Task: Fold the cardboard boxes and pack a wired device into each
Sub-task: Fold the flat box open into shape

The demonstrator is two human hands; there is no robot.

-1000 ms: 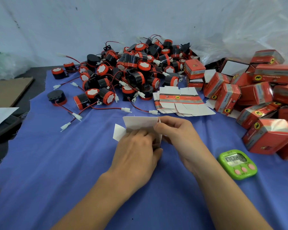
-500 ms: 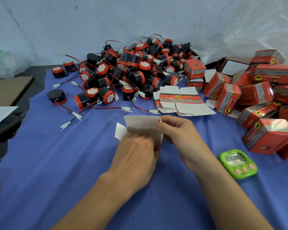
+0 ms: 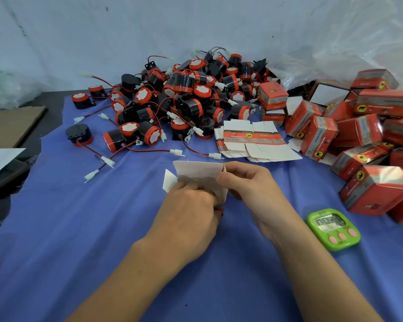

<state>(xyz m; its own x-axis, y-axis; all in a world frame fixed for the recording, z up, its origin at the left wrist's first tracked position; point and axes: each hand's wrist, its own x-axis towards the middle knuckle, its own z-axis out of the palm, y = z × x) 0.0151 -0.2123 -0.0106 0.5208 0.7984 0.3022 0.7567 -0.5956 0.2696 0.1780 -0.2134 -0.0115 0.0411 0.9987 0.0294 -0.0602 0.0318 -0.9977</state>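
Two hands work one half-folded white cardboard box (image 3: 198,174), held just above the blue-cloth counter (image 3: 98,228), left of the green plastic timer (image 3: 333,228). The left hand (image 3: 186,214) has its fingers curled over the box's near side, and the right hand (image 3: 249,189) pinches its right edge between thumb and fingers. Uneven pressure could crease the thin flap off its score or spring the box open, and the tangled red-and-black wired devices (image 3: 184,98), heaped well beyond the timer, may drag neighbours when one is pulled.
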